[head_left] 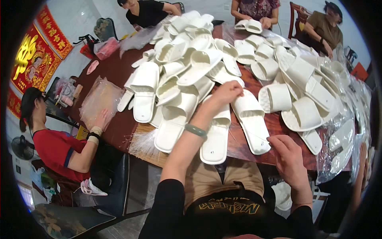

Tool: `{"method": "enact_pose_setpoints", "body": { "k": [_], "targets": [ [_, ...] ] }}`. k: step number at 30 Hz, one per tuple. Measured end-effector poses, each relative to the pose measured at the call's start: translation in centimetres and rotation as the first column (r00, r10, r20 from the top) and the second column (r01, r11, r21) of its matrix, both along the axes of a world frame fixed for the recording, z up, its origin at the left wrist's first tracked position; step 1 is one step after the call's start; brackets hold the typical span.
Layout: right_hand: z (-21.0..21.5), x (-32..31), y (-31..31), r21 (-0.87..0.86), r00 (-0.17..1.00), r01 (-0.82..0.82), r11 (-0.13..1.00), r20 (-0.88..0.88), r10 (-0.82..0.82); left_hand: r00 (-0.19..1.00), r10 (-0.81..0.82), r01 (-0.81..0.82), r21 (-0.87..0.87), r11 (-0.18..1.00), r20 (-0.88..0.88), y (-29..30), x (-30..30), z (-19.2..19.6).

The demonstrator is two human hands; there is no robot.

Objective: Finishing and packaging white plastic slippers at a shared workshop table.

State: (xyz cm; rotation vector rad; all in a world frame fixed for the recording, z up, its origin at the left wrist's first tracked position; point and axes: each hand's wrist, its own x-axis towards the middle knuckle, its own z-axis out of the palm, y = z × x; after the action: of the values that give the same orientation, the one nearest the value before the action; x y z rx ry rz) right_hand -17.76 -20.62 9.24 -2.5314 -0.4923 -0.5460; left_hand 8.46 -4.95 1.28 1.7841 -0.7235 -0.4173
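My left hand (228, 92) is closed, its fingers curled together over the toe end of a white slipper (250, 119). Whatever it pinches, if anything, is too small to make out. My right hand (287, 153) has thumb and forefinger together beside that slipper's heel; a faint thin line seems to run there, too fine to identify. Another white slipper (215, 145) lies under my left wrist, its heel toward me. To the left of my left forearm, a bundle of fine clear strands (146, 144) lies at the table edge.
A big heap of white slippers (191, 51) covers the table (119, 131). More slippers in clear bags (341, 139) lie at the right. A person in red (59, 149) handles a clear plastic bag (99, 99) at the left. Other people sit or stand along the far side.
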Motion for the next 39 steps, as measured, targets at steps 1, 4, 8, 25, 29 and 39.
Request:
{"method": "enact_pose_setpoints", "body": {
  "k": [1, 4, 8, 25, 29, 39],
  "targets": [
    [0.1, 0.1, 0.2, -0.002, 1.000, -0.008, 1.000, 0.016, 0.008, 1.000, -0.024, 0.024, 0.005, 1.000, 0.004, -0.4, -0.1, -0.3],
    [-1.3, 0.6, 0.2, -0.144, 0.994, -0.107, 0.984, -0.023, 0.105, 1.000, -0.028, 0.028, 0.038, 0.999, -0.014, -1.1, 0.2, -1.1],
    [-5.0, 3.1, -0.7, -0.256, 0.982, -0.159, 0.953, 0.054, 0.178, 0.941, -0.081, 0.065, 0.059, 0.996, 0.329, -0.8, 2.6, -3.2],
    [-8.2, 8.5, -4.0, -0.242, 0.946, -0.293, 0.925, 0.066, 0.317, 0.997, -0.067, 0.070, 0.130, 0.989, -0.028, -1.5, 2.5, -0.4],
    [-8.2, 10.3, -2.9, -0.017, 0.949, -0.026, 1.000, -0.314, 0.019, 0.968, -0.249, 0.231, 0.323, 0.918, 0.014, -2.4, 1.6, 0.9],
    [-11.3, 13.3, -1.3, -0.016, 0.969, -0.202, 0.979, 0.143, 0.202, 0.900, -0.183, 0.242, 0.105, 0.965, -0.395, -1.1, 2.7, -0.2]
  ]
}}
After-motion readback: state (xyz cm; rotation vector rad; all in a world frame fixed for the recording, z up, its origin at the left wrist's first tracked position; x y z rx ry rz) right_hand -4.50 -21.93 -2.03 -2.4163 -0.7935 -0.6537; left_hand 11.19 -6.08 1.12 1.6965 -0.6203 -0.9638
